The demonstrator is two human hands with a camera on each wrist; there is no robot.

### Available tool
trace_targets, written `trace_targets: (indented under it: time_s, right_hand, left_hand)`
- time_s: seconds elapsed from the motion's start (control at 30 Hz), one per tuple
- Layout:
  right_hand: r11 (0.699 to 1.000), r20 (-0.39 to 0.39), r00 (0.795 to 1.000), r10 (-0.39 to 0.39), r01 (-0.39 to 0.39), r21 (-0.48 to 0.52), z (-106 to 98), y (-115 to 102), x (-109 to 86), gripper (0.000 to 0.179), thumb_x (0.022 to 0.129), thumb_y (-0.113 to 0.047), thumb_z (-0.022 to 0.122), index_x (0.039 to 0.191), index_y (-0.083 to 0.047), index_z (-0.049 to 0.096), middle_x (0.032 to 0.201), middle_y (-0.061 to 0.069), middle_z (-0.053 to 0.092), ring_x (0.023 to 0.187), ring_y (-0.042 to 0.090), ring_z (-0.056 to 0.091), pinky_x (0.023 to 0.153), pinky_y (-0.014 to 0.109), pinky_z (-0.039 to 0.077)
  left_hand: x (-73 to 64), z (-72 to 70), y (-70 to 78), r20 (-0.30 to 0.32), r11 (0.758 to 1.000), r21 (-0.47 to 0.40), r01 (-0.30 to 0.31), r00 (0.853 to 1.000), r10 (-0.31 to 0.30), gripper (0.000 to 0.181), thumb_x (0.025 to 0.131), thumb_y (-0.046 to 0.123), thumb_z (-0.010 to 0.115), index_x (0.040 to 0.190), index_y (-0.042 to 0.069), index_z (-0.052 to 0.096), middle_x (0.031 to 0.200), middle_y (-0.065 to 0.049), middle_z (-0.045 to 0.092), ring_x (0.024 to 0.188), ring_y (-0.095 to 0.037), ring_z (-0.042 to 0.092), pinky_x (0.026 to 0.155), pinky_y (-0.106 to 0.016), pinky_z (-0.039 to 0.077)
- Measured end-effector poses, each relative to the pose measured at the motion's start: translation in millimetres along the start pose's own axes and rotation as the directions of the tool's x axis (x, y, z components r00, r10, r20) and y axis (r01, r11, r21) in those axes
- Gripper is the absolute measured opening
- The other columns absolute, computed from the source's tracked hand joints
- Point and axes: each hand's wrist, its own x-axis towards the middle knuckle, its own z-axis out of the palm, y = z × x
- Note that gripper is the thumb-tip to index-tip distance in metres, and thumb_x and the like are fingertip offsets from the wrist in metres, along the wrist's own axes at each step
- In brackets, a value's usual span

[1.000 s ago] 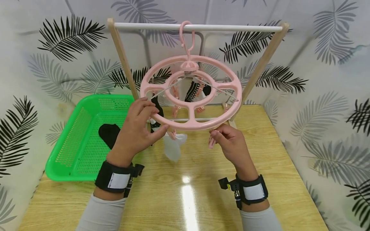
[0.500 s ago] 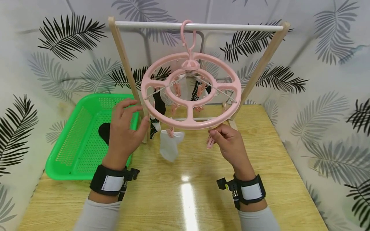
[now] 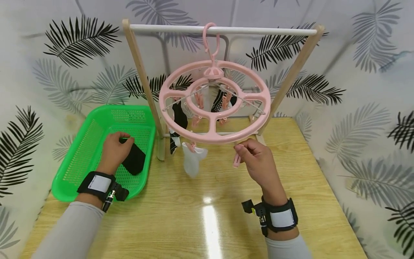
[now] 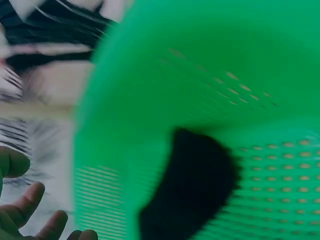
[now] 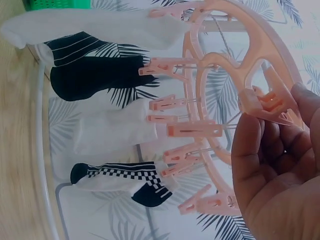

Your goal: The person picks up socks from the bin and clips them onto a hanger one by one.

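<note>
My left hand [image 3: 114,149] is over the green basket [image 3: 69,176], beside a black sock [image 3: 134,160] lying inside it. In the left wrist view, its fingers [image 4: 30,200] are spread and stand apart from the sock. My right hand [image 3: 260,158] pinches a pink clothespin [image 3: 237,160] below the near right rim of a round pink drying hanger [image 3: 211,137]. The right wrist view shows that clothespin [image 5: 272,102] between thumb and fingers, with no sock in it. Several socks hang from other clips, including a white sock [image 3: 192,160] and a checkered sock [image 5: 120,177].
The hanger hooks over a white rail [image 3: 268,31] on a wooden stand [image 3: 295,72]. Below is a wood-grain table [image 3: 174,219]. A wall covering with a leaf print [image 3: 365,144] stands behind and at the sides.
My left hand has let go of the hanger's rim and moved left and down over the basket. The right hand stays at its clothespin. The hanger has shifted slightly.
</note>
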Motion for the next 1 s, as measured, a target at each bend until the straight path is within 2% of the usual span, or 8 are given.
trace_targets:
  time_s: [0.1, 0.3, 0.37, 0.5, 0.63, 0.73, 0.87, 1.0]
  right_hand:
    - [1.0, -0.022, 1.0, -0.022, 0.022, 0.019, 0.6, 0.8, -1.0, 0.017, 0.099, -0.012, 0.062, 0.089, -0.001, 0.068, 0.069, 0.008, 0.065, 0.062, 0.018, 0.064, 0.065, 0.028, 0.055]
    - [0.998, -0.034, 0.998, -0.044, 0.045, 0.033, 2.5, 0.4, -3.9, 0.013, 0.099, -0.006, 0.06, 0.092, -0.001, 0.069, 0.069, 0.009, 0.064, 0.063, 0.018, 0.062, 0.065, 0.027, 0.052]
    - [0.998, -0.032, 0.998, -0.046, 0.047, 0.032, 1.8, -0.1, -5.1, 0.014, 0.099, -0.007, 0.06, 0.091, -0.001, 0.069, 0.068, 0.008, 0.064, 0.063, 0.018, 0.062, 0.064, 0.028, 0.052]
    - [0.998, -0.027, 0.999, -0.046, 0.047, 0.038, 1.0, -0.2, -6.2, 0.016, 0.1, -0.01, 0.06, 0.089, -0.002, 0.069, 0.068, 0.007, 0.064, 0.063, 0.02, 0.062, 0.064, 0.029, 0.052]
    - [0.998, -0.031, 0.998, -0.053, 0.054, 0.033, 0.5, -0.5, -5.6, 0.016, 0.099, -0.01, 0.06, 0.088, -0.002, 0.069, 0.067, 0.006, 0.064, 0.063, 0.02, 0.062, 0.064, 0.029, 0.053]
    - [0.998, -0.028, 0.998, -0.051, 0.052, 0.042, 0.6, -0.1, -5.1, 0.016, 0.099, -0.009, 0.06, 0.088, -0.001, 0.068, 0.068, 0.007, 0.064, 0.063, 0.02, 0.062, 0.065, 0.029, 0.053]
    - [0.998, -0.018, 0.999, -0.035, 0.036, 0.056, 1.2, 0.7, -4.4, 0.015, 0.099, -0.009, 0.059, 0.09, -0.001, 0.068, 0.068, 0.008, 0.064, 0.063, 0.02, 0.063, 0.066, 0.029, 0.054]
    - [0.998, -0.006, 1.0, -0.019, 0.019, 0.06, 1.0, 0.9, -4.0, 0.014, 0.099, -0.008, 0.059, 0.091, -0.001, 0.069, 0.069, 0.011, 0.064, 0.062, 0.019, 0.063, 0.066, 0.03, 0.055]
  left_hand:
    - [12.2, 3.3, -18.6, 0.085, 0.988, -0.012, 0.154, 0.985, -0.153, 0.047, 0.102, 0.024, 0.048, 0.134, -0.011, 0.051, 0.129, -0.033, 0.052, 0.116, -0.048, 0.051, 0.095, -0.058, 0.042]
    - [25.3, 4.1, -44.2, 0.159, 0.913, 0.005, 0.407, 0.901, -0.403, 0.069, 0.101, 0.029, 0.043, 0.15, -0.015, 0.02, 0.148, -0.04, 0.026, 0.132, -0.053, 0.035, 0.102, -0.058, 0.04]
    - [26.0, 5.8, -47.2, 0.177, 0.87, -0.029, 0.493, 0.859, -0.481, 0.079, 0.1, 0.031, 0.044, 0.152, -0.013, 0.006, 0.152, -0.04, 0.015, 0.134, -0.053, 0.032, 0.1, -0.055, 0.044]
    - [30.7, 10.8, -56.0, 0.236, 0.742, -0.208, 0.637, 0.769, -0.594, 0.092, 0.099, 0.036, 0.046, 0.154, 0.002, -0.019, 0.158, -0.03, -0.005, 0.142, -0.045, 0.024, 0.1, -0.046, 0.047]
    - [42.7, 14.9, -65.6, 0.265, 0.62, -0.352, 0.701, 0.71, -0.653, 0.094, 0.099, 0.037, 0.048, 0.153, 0.014, -0.026, 0.162, -0.017, -0.013, 0.147, -0.034, 0.016, 0.094, -0.035, 0.05]
    - [49.9, 15.2, -70.1, 0.262, 0.54, -0.414, 0.733, 0.664, -0.7, 0.095, 0.099, 0.038, 0.05, 0.154, 0.018, -0.025, 0.163, -0.011, -0.012, 0.138, -0.028, 0.03, 0.079, -0.026, 0.054]
    - [53.4, 14.9, -71.3, 0.237, 0.484, -0.469, 0.738, 0.634, -0.737, 0.093, 0.098, 0.038, 0.052, 0.157, 0.019, -0.017, 0.164, -0.007, -0.002, 0.108, -0.015, 0.041, 0.068, -0.022, 0.054]
    - [55.1, 15.6, -70.9, 0.237, 0.49, -0.485, 0.724, 0.648, -0.723, 0.086, 0.1, 0.036, 0.05, 0.159, 0.018, -0.009, 0.165, -0.007, -0.003, 0.13, -0.021, 0.037, 0.068, -0.021, 0.053]
